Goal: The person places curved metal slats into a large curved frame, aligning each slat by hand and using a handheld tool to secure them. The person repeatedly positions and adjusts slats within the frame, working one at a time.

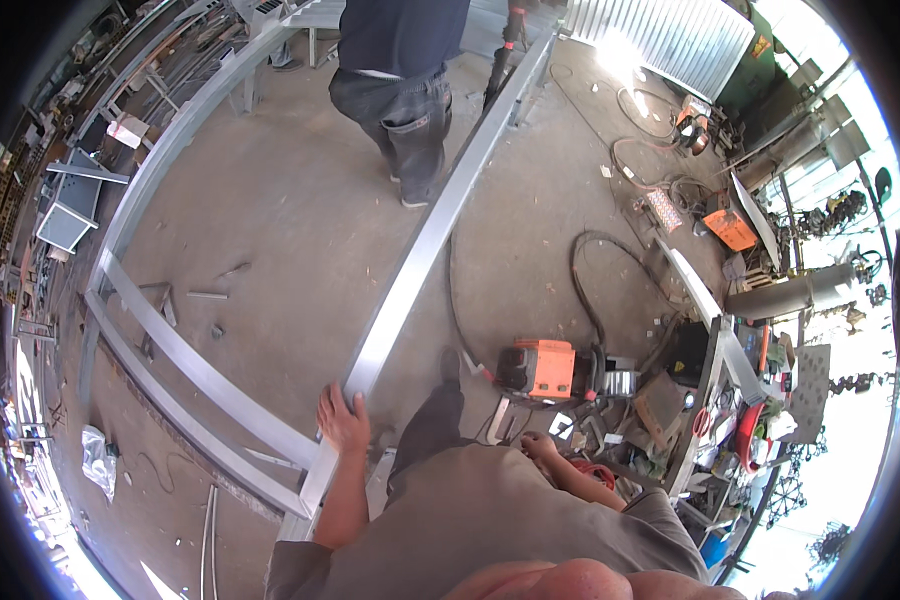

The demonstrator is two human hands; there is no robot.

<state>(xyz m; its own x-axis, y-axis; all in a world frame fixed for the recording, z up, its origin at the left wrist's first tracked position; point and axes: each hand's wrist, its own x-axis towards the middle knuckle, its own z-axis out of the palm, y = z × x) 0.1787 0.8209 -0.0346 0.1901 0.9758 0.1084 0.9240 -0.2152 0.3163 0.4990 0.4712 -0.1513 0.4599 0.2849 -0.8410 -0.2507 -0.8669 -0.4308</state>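
My left hand (343,422) lies on the top of a long silver metal beam (420,260), near the beam's close end. Its fingers are apart, resting on the metal rather than wrapped round it. The beam is one side of a large welded frame, and two crossbars (205,370) meet it just left of this hand. At my waist, over the front of my shirt, is my right hand (540,447) with its fingers curled in. Whether anything is inside those fingers is hidden. An orange and black machine (540,368) stands on the floor beyond the right hand.
A person in dark clothes (400,100) stands inside the frame at the far end. Black hoses (577,270) cross the floor to the right. A cluttered bench (705,400) stands at the right, and a corrugated metal sheet (670,45) leans at the back. Metal stock lines the left.
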